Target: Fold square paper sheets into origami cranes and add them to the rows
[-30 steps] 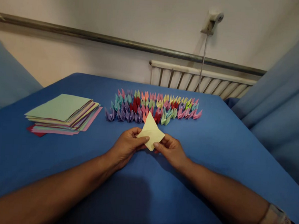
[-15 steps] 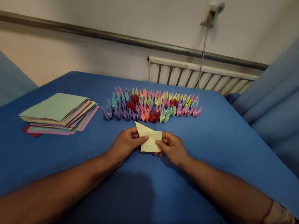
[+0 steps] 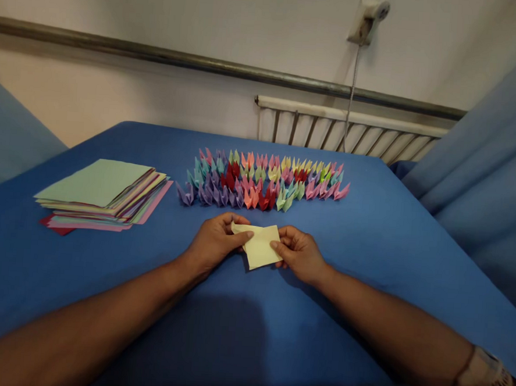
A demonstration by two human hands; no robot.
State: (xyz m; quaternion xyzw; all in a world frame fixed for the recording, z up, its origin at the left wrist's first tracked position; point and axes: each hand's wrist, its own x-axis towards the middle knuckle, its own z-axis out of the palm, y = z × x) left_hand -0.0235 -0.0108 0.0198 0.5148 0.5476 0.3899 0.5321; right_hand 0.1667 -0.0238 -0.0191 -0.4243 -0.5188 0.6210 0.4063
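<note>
- between the two hands, just above the near part of the blue surface (image 3: 390, 247), is a pale yellow paper (image 3: 263, 251), folded into a small, roughly four-sided packet.
- the left hand (image 3: 214, 240) pinches the packet's left side, thumb flat on the face and index finger along the upper left edge, where a flap seems to bend up; the other fingertips are partly hidden.
- the right hand (image 3: 300, 254) pinches the right edge, thumb on the face and fingers curled behind.
- done, as far as shows: many folded paper figures (image 3: 267, 199) stand beyond the hands in several close rows, each with upright points, in purple, teal, pink, red, orange, green and yellow; the back rows are too small to count.
- partly done: the yellow paper is well smaller than the loose sheets and looks layered, so i judge several folds are made; it has none of the standing points of the finished figures, so its shaping looks unfinished. how many folds are lacking, i cannot tell.
- untouched: to the left, well apart from the hands, lies a thick stack of sheets (image 3: 96, 183), flat and seemingly unfolded, pale green on top, with a red sheet (image 3: 58, 226) jutting out underneath.
</note>
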